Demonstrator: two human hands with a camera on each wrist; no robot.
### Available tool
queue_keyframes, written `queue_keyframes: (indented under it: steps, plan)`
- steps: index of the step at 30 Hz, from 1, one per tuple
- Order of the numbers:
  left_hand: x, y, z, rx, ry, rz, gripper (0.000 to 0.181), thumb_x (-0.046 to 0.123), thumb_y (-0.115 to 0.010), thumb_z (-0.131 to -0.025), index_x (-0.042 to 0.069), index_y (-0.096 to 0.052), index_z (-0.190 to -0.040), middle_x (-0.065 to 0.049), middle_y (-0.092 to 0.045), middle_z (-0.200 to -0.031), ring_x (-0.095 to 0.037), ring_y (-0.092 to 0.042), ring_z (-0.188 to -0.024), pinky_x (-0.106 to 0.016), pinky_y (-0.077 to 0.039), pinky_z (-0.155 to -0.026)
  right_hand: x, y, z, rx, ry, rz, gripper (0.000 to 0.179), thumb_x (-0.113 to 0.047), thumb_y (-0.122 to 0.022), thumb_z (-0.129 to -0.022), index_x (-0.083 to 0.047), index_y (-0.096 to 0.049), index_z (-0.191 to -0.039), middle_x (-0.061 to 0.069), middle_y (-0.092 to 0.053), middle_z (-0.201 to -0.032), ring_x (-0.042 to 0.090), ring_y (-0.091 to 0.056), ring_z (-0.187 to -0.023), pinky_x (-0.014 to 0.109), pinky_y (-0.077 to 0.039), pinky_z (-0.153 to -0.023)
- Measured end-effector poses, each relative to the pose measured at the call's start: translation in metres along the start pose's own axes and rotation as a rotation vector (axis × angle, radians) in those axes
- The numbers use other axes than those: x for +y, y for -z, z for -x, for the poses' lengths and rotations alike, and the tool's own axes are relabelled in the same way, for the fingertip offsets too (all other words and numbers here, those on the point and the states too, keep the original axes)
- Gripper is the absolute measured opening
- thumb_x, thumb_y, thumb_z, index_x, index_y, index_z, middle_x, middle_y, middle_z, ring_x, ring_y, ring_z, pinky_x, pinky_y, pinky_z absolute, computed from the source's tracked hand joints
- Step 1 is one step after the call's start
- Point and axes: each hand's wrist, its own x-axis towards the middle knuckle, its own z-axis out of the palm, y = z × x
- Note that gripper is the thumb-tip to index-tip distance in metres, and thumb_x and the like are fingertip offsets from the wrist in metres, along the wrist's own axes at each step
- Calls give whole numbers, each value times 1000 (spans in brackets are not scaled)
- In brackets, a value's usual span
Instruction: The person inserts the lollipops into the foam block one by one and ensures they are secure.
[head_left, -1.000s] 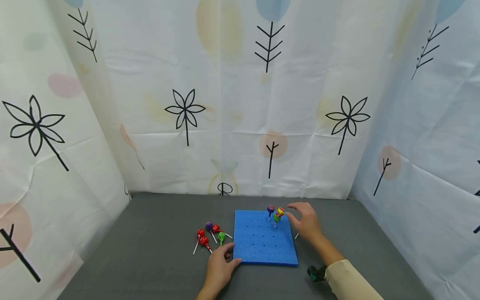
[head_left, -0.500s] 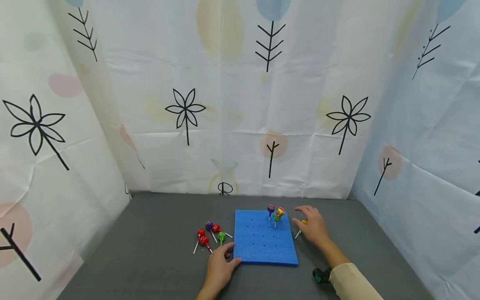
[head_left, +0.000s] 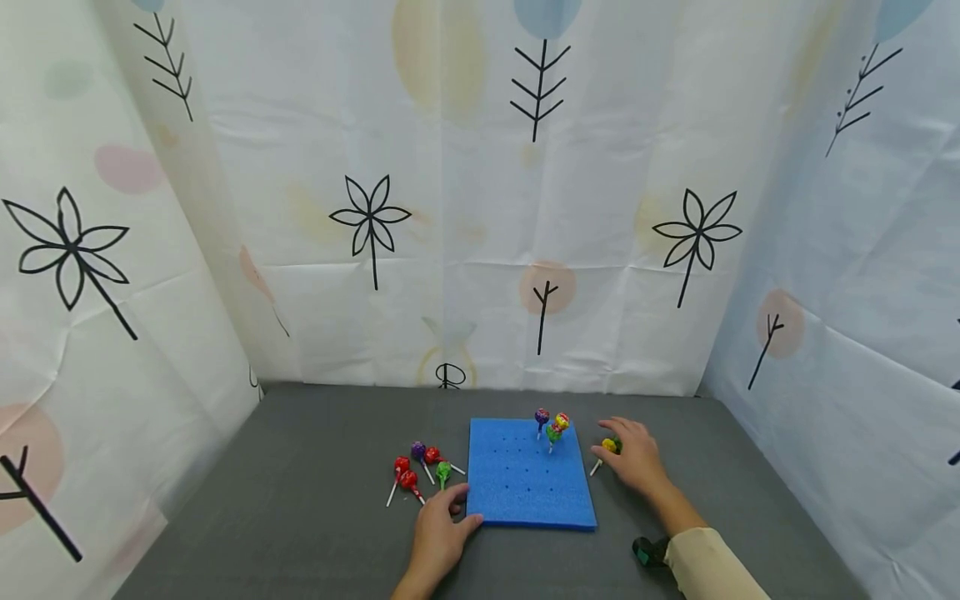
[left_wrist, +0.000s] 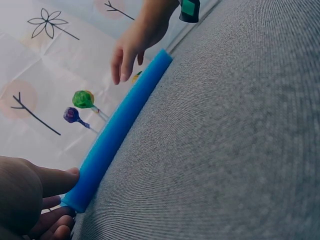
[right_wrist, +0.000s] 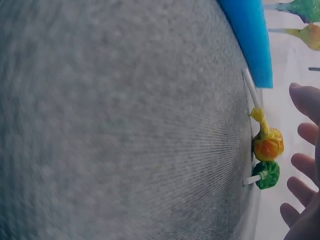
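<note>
A blue foam board (head_left: 517,500) with rows of small holes lies on the table. Three wrapped lollipops stand upright in its far right part, one purple (head_left: 542,415), one yellow (head_left: 562,422) and one green (head_left: 553,433). At the board's near left corner, my left hand (head_left: 438,533) holds the edge between thumb and fingers. My right hand (head_left: 634,457) hovers right of the board with fingers spread and nothing in them. Below it lie a yellow lollipop (right_wrist: 269,144) and a green lollipop (right_wrist: 267,174), partly hidden by the hand in the head view.
Left of the board lies a loose group of lollipops: several red ones (head_left: 408,481), a purple one (head_left: 418,451) and a light green one (head_left: 443,472). A dark band with a green patch (head_left: 649,552) sits at the right wrist. Patterned white cloth (head_left: 480,333) walls the table's back and sides.
My right hand has moved away from the upright lollipops, to the right and slightly nearer, over the lying yellow and green ones. My left hand and the board stay where they were.
</note>
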Motion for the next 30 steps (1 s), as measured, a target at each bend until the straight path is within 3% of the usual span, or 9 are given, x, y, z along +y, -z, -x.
queue_keyframes:
  steps: [15,30]
  plan:
    - [0,0,1,-5,-2,0,45,18,-83,-76,7,-67,-117,-7,-66,-104,-21,-60,-89,-46,-47,-76,8,2,-2,-139,-118,75,45,-34,-70,-89,-1,-65,-120,30,-42,-141,51,-32,-129,70,-27,-96]
    - [2,0,1,-10,29,3,46,18,-83,-76,9,-67,-118,-6,-66,-106,-21,-60,-90,-46,-48,-77,10,2,-4,-126,-109,95,29,-26,-73,-87,-3,-70,-104,29,-49,-134,51,-37,-125,67,-31,-93]
